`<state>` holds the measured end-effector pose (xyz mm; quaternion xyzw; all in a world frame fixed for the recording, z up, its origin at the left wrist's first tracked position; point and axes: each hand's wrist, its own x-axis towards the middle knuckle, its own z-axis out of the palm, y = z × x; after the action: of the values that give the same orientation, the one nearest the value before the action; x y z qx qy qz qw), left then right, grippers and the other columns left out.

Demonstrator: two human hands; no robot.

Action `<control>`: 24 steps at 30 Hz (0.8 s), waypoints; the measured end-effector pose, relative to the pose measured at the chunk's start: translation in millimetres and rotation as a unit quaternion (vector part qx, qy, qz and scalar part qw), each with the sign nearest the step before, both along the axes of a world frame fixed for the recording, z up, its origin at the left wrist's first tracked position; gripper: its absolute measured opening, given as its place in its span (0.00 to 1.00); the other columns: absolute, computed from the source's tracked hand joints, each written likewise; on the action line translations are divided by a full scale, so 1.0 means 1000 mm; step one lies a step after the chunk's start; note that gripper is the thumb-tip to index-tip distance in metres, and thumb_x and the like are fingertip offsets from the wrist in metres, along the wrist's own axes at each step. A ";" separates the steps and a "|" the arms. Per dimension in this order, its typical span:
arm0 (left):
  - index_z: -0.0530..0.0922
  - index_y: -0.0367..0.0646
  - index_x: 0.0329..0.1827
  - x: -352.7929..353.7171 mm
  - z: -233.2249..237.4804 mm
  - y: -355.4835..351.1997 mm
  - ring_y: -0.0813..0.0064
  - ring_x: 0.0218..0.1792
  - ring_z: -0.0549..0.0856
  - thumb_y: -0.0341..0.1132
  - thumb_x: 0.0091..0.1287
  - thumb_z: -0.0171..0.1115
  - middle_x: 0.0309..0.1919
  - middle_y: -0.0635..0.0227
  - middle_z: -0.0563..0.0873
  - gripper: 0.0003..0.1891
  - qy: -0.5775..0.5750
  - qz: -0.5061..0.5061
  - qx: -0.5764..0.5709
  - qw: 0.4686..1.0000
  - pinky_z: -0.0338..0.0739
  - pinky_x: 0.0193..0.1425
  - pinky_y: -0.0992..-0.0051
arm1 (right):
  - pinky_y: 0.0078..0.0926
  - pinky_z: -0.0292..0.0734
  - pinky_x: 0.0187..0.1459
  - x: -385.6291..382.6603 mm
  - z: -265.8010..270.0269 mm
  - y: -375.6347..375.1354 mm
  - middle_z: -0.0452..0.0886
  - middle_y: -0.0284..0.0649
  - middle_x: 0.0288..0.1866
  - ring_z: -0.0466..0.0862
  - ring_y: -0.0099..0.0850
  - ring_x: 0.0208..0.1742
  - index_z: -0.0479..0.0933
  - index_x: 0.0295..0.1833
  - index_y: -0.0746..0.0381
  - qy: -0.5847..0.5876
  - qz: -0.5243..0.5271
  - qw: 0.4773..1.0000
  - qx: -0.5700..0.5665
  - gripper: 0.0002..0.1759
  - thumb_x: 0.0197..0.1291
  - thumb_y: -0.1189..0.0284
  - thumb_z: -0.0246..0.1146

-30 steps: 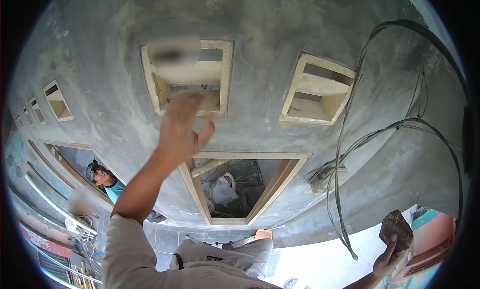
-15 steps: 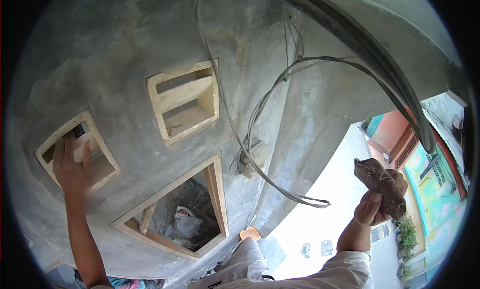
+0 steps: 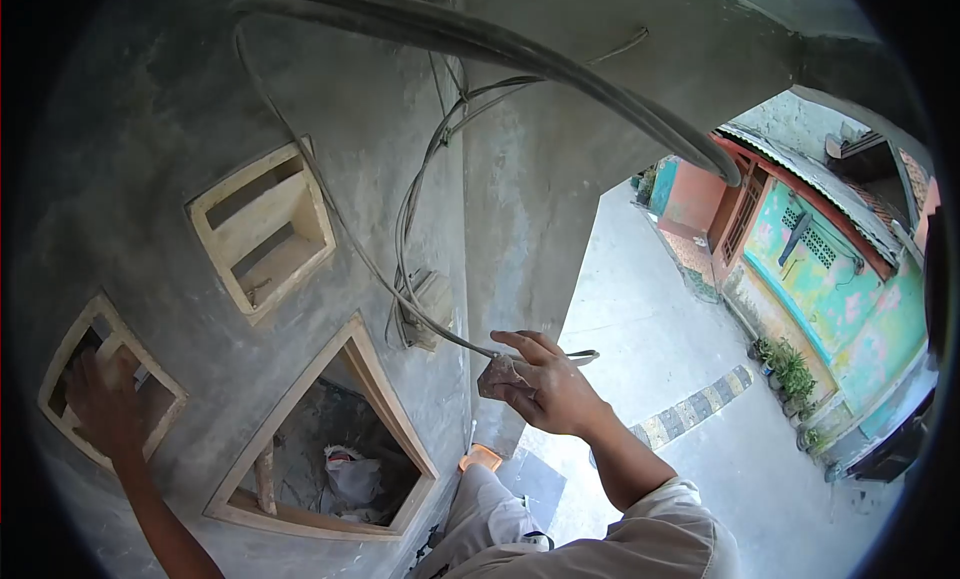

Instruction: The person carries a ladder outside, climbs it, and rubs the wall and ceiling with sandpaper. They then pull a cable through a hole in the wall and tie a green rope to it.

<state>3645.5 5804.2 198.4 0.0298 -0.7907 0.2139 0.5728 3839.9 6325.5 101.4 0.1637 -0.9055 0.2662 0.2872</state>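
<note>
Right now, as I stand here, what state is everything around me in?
Left vent: open, partly covered
Left hand: open, in front of that vent
Right vent: open
Brown chunk: held, partly hidden
Right hand: grip closed on that chunk
Cables: looped, hanging
Wooden frame: open
White bag: slumped beyond that frame

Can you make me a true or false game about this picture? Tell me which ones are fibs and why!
1. The right hand holds a brown chunk. True.
2. The left hand is holding a green plant. False: it is up at a pale-framed wall vent, and the green plants are far off to the right.
3. A white bag shows through the wooden frame. True.
4. All the cables lie flat on the ground. False: a thick bundle of cables arcs across the top of the picture.
5. The house wall has pink patches on green. True.
</note>
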 end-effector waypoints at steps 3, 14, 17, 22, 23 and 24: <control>0.73 0.38 0.61 0.018 0.012 0.020 0.51 0.62 0.72 0.53 0.69 0.52 0.59 0.51 0.76 0.28 -0.084 0.056 0.073 0.992 0.64 0.67 0.58 | 0.47 0.68 0.60 -0.005 -0.023 -0.001 0.72 0.53 0.63 0.72 0.52 0.62 0.83 0.44 0.59 -0.026 -0.111 0.992 0.050 0.13 0.54 0.66 0.65; 0.77 0.36 0.54 0.036 0.029 0.026 0.56 0.54 0.78 0.49 0.67 0.59 0.51 0.55 0.82 0.23 -0.033 -0.090 0.048 0.994 0.69 0.60 0.61 | 0.39 0.74 0.42 -0.033 -0.065 0.034 0.80 0.41 0.36 0.80 0.41 0.38 0.82 0.36 0.59 -0.048 -0.151 0.985 0.065 0.05 0.55 0.72 0.63; 0.78 0.37 0.53 0.044 0.028 0.033 0.56 0.53 0.79 0.47 0.67 0.60 0.50 0.56 0.82 0.22 0.015 -0.129 0.008 0.991 0.69 0.59 0.61 | 0.37 0.72 0.41 -0.049 -0.043 0.065 0.78 0.39 0.33 0.78 0.39 0.38 0.82 0.37 0.59 0.049 -0.192 0.977 0.080 0.06 0.52 0.75 0.64; 0.78 0.41 0.51 0.057 0.040 0.062 0.60 0.49 0.81 0.39 0.62 0.66 0.47 0.60 0.83 0.17 0.029 -0.220 -0.020 0.975 0.75 0.52 0.61 | 0.34 0.70 0.45 -0.088 0.026 0.131 0.77 0.36 0.33 0.77 0.37 0.39 0.82 0.40 0.55 0.165 -0.211 0.951 0.156 0.09 0.53 0.76 0.63; 0.78 0.41 0.51 0.058 0.044 0.067 0.60 0.49 0.81 0.39 0.62 0.66 0.47 0.60 0.83 0.17 0.033 -0.220 -0.021 0.975 0.75 0.52 0.61 | 0.34 0.70 0.46 -0.094 0.038 0.144 0.77 0.36 0.34 0.77 0.37 0.40 0.82 0.40 0.54 0.162 -0.206 0.951 0.163 0.09 0.53 0.76 0.62; 0.78 0.41 0.51 0.059 0.049 0.073 0.60 0.48 0.81 0.38 0.62 0.66 0.47 0.61 0.83 0.17 0.036 -0.247 -0.019 0.968 0.76 0.52 0.62 | 0.34 0.70 0.47 -0.101 0.051 0.157 0.78 0.35 0.34 0.77 0.37 0.41 0.82 0.41 0.54 0.162 -0.201 0.951 0.171 0.10 0.54 0.76 0.62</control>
<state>3704.3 5877.0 246.9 -0.1697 -0.7484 0.0797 0.6362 3739.0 6482.9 152.3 0.0659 -0.8927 0.0140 0.4455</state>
